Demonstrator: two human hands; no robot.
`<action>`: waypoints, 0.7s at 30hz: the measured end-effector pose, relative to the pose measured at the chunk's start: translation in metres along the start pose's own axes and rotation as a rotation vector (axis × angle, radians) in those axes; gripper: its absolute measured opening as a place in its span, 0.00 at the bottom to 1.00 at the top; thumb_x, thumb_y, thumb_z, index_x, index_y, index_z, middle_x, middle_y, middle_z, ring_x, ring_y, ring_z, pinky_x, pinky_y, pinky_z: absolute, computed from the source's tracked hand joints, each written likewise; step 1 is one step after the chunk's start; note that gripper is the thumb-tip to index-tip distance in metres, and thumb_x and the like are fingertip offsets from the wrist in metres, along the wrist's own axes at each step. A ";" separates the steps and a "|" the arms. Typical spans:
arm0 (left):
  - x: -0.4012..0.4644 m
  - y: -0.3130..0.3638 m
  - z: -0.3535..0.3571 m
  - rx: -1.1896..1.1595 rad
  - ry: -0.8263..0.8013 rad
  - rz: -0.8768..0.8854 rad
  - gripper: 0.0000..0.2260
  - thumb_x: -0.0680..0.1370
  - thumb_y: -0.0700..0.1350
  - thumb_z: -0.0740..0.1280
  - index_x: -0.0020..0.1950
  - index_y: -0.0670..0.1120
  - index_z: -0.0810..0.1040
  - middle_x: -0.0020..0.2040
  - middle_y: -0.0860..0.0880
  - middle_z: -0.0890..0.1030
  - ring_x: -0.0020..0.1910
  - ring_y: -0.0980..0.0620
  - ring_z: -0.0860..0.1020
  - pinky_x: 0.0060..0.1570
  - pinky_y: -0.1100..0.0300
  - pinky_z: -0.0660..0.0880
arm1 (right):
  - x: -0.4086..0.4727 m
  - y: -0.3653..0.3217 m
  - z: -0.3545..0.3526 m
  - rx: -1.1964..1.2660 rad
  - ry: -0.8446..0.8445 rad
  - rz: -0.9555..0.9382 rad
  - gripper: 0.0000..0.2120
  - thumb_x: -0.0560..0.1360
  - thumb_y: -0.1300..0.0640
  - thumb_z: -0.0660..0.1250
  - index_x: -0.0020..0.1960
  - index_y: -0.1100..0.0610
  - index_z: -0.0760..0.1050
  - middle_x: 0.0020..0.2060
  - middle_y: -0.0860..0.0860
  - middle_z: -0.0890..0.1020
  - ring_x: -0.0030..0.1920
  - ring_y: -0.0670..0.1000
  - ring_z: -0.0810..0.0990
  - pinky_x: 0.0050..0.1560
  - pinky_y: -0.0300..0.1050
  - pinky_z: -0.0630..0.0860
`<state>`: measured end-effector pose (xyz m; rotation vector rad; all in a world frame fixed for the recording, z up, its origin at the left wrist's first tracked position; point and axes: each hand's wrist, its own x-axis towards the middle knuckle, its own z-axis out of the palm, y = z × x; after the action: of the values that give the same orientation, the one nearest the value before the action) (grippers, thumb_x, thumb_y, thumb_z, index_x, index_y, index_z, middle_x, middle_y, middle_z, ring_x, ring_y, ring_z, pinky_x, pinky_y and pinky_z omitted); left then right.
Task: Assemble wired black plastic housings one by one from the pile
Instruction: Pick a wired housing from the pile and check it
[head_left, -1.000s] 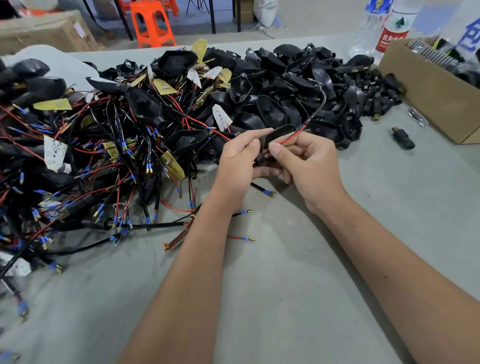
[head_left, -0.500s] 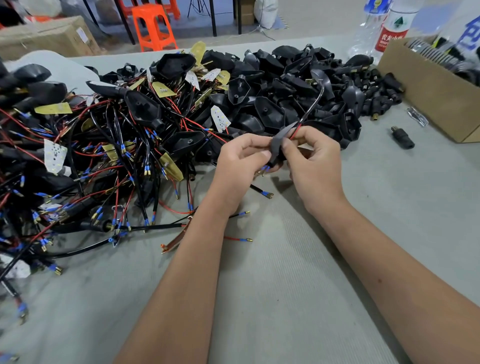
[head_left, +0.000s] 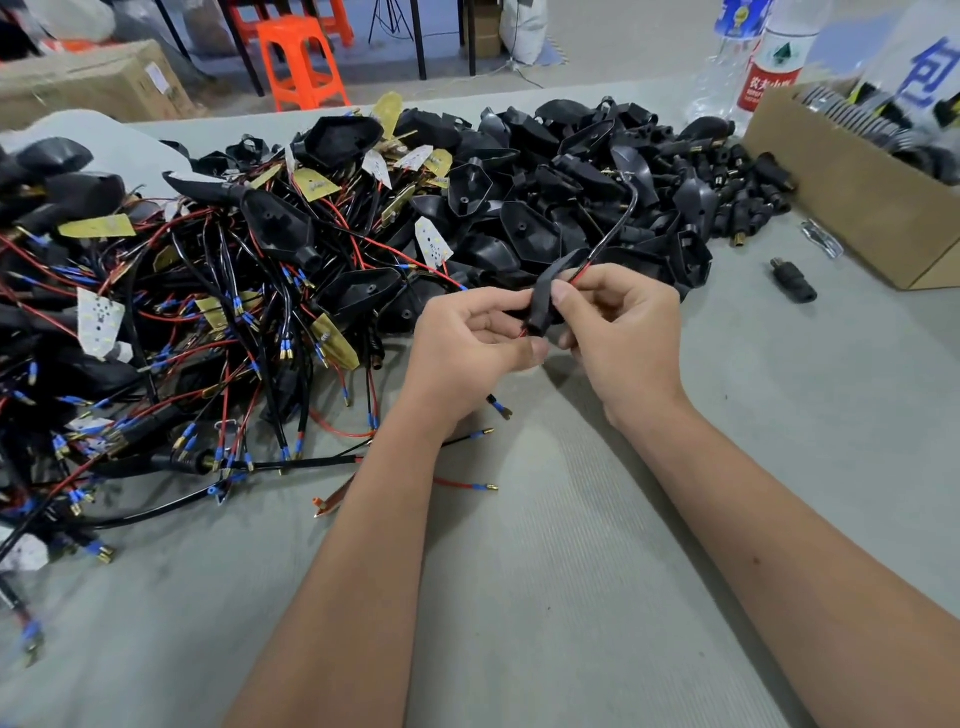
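One black housing (head_left: 545, 299) with its red and black wire is held above the grey mat (head_left: 571, 597), pinched between the left hand (head_left: 467, 343) and right hand (head_left: 621, 332). Assembly appears under way. A large pile (head_left: 311, 260) remains unprocessed, judged most of the job.

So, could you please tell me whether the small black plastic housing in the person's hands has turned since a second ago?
Yes. The black plastic housing lay nearly level; now it stands upright against the pile behind it.

Both forearms and hands (head_left: 623, 332) are bare: no sleeves, gloves, or jewellery.
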<state>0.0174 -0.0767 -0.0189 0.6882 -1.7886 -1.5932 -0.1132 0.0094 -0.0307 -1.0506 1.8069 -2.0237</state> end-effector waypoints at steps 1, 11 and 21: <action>-0.001 0.002 0.000 -0.044 -0.014 -0.030 0.16 0.71 0.29 0.77 0.53 0.46 0.83 0.34 0.49 0.85 0.35 0.48 0.85 0.41 0.57 0.84 | 0.001 0.001 0.000 -0.037 0.029 -0.015 0.03 0.76 0.59 0.74 0.43 0.55 0.85 0.34 0.53 0.84 0.33 0.56 0.80 0.35 0.47 0.79; -0.001 0.006 0.008 -0.311 -0.007 -0.094 0.06 0.80 0.29 0.67 0.50 0.39 0.81 0.40 0.42 0.87 0.36 0.46 0.87 0.38 0.62 0.82 | 0.001 -0.004 -0.002 0.229 0.048 0.213 0.20 0.74 0.57 0.78 0.58 0.56 0.70 0.49 0.53 0.77 0.38 0.47 0.76 0.34 0.40 0.75; -0.009 0.020 -0.012 -0.203 -0.617 -0.203 0.04 0.76 0.34 0.73 0.48 0.41 0.81 0.44 0.39 0.87 0.38 0.43 0.87 0.35 0.60 0.82 | 0.015 -0.005 -0.014 0.549 -0.071 0.379 0.05 0.82 0.59 0.68 0.51 0.60 0.74 0.40 0.55 0.85 0.29 0.46 0.73 0.25 0.36 0.68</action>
<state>0.0324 -0.0755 0.0008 0.3011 -1.9711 -2.2689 -0.1313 0.0127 -0.0201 -0.5598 1.1851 -2.0265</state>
